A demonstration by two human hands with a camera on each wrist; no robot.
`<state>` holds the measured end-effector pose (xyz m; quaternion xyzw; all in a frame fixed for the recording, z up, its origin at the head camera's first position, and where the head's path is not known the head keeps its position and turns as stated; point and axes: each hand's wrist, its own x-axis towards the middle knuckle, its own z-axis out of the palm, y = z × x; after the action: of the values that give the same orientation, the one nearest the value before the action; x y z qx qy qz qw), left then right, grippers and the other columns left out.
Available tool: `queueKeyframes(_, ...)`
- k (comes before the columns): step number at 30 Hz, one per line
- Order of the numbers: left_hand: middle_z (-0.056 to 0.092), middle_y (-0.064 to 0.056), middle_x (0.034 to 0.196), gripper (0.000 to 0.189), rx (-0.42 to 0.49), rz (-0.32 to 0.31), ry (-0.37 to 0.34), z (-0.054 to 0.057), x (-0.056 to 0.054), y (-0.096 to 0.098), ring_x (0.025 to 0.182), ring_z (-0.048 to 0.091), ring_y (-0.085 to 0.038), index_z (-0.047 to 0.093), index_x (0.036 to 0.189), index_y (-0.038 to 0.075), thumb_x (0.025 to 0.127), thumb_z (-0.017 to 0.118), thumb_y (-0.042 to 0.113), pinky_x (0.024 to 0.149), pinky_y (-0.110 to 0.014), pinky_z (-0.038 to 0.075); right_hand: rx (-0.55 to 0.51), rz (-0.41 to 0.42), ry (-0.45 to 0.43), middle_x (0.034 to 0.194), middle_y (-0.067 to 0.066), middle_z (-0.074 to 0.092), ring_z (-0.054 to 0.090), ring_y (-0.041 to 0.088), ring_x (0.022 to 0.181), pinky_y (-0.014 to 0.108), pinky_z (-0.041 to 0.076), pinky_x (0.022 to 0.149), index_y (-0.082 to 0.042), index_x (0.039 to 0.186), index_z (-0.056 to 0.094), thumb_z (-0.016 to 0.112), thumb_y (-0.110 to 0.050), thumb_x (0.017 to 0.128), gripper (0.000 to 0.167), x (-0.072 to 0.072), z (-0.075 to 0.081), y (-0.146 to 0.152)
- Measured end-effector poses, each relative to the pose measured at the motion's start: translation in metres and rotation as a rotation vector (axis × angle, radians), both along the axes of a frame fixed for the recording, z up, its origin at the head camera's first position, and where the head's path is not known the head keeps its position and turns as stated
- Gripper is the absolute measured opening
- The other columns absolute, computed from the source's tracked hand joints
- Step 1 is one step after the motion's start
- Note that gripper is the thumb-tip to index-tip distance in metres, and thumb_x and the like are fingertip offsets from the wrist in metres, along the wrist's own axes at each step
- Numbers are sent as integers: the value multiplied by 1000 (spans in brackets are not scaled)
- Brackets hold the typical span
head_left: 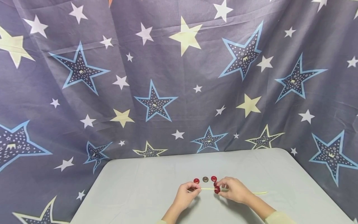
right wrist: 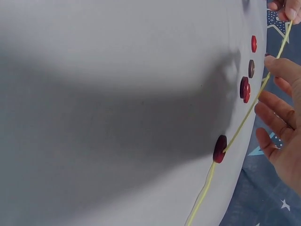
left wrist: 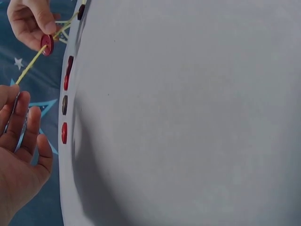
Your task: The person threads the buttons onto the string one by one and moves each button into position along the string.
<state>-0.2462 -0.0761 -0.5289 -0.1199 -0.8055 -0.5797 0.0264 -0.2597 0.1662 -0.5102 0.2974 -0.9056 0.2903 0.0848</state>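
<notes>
My left hand (head_left: 185, 194) pinches the end of a yellow cord (head_left: 207, 188) between thumb and forefinger. From there the cord runs taut to a red button (left wrist: 47, 44), which hangs on it above the table. The fingertips of my right hand (head_left: 234, 190) grip this button at its edge. Beyond the right hand, the cord passes through a dark red button (right wrist: 219, 149) lying on the table. In the right wrist view, the right hand's other fingers (right wrist: 270, 117) are spread loosely beside the cord.
Behind the hands lie a red button (head_left: 196, 180), a brown button (head_left: 205, 179) and another red button (head_left: 213, 178) beside a dark red button (left wrist: 70, 65). The cord's tail (head_left: 260, 193) extends right across the pale table (head_left: 145, 193). A star-patterned curtain (head_left: 167, 74) hangs behind.
</notes>
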Motion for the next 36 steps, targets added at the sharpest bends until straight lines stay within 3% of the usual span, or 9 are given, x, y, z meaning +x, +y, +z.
queueKeyframes(7,67,-2,82,10,-32,-15,-8,-1,0,-6,72,53,0,70,86,7,81,70,16,67,-18,45,10,-16,-28,78,-2,61,55,11,70,22,43,62,-14,90,66,77,-21,72,23,0,0,5)
queueKeyframes(14,67,-3,81,9,-42,-15,-24,-2,2,-8,71,52,-1,69,86,7,81,69,14,66,-17,44,20,-29,-66,78,-6,60,52,6,69,22,42,61,-16,91,67,77,-23,72,22,0,-2,9)
queueKeyframes(17,67,-8,82,8,-53,-11,-33,10,10,-6,71,51,-3,69,86,3,82,67,10,65,-17,43,21,-30,-78,78,-7,59,50,4,69,22,41,61,-16,91,67,77,-23,73,22,0,-3,10)
queueKeyframes(21,66,-6,81,8,-66,-11,-46,7,9,-8,71,52,-3,69,86,4,82,67,11,65,-17,44,20,-26,-69,77,-7,58,49,3,68,22,41,60,-16,91,67,77,-24,73,22,0,-4,11)
queueKeyframes(24,65,1,79,8,-59,-16,-49,-7,1,-11,70,52,-1,70,85,8,82,69,15,65,-17,44,22,-25,-67,77,-8,58,49,2,68,22,41,60,-16,91,67,77,-24,72,23,0,-4,12)
queueKeyframes(32,66,-4,79,9,-20,-29,-37,-7,2,-11,69,52,-2,70,85,6,81,70,14,63,-17,44,20,-34,-66,77,-6,59,51,5,67,22,41,60,-15,90,67,76,-22,72,21,1,-3,16)
queueKeyframes(36,65,-1,78,10,-30,-23,-47,-8,2,-11,69,52,-1,69,85,7,81,70,15,63,-17,44,28,-38,-67,77,-6,59,50,3,67,22,41,60,-15,91,67,76,-23,73,21,1,-5,19)
